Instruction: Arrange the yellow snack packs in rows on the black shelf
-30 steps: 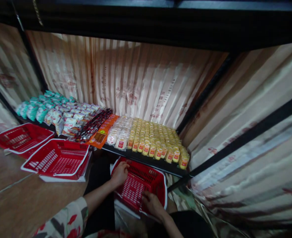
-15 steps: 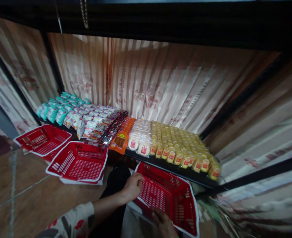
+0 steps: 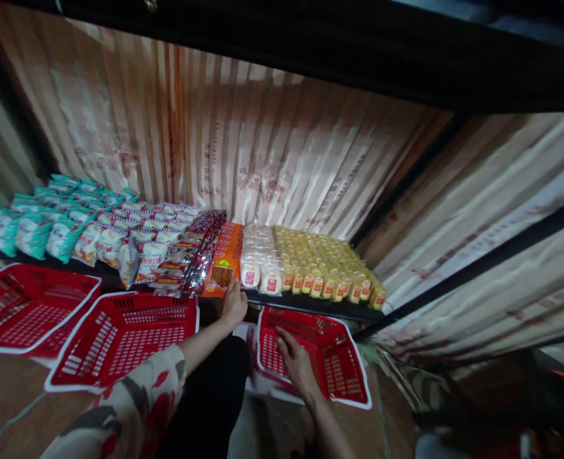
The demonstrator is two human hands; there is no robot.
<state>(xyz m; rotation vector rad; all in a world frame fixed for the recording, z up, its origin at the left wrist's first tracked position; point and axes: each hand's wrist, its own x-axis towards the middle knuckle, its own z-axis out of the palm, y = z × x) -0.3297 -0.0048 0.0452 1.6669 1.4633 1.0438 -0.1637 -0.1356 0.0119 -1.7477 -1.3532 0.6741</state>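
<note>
My left hand reaches to the front edge of the low shelf, fingers stretched out at the lower corner of a flat orange snack packet. Whether the fingertips press on the packet is hard to make out. My right hand hovers over a red plastic basket, its fingers apart and nothing in them. Right of the orange packet lie clear-wrapped white round snacks, then rows of small yellow wrapped snacks.
Left along the shelf stand dark shiny packets, white striped bags and teal bags. Two more red baskets sit on the left. A pale curtain hangs behind; a dark shelf edge crosses overhead.
My left hand has moved up from the right basket to the orange packet, its fingers straightening. My right hand has risen over that basket. The view has swung, shifting the left-hand goods leftward.
</note>
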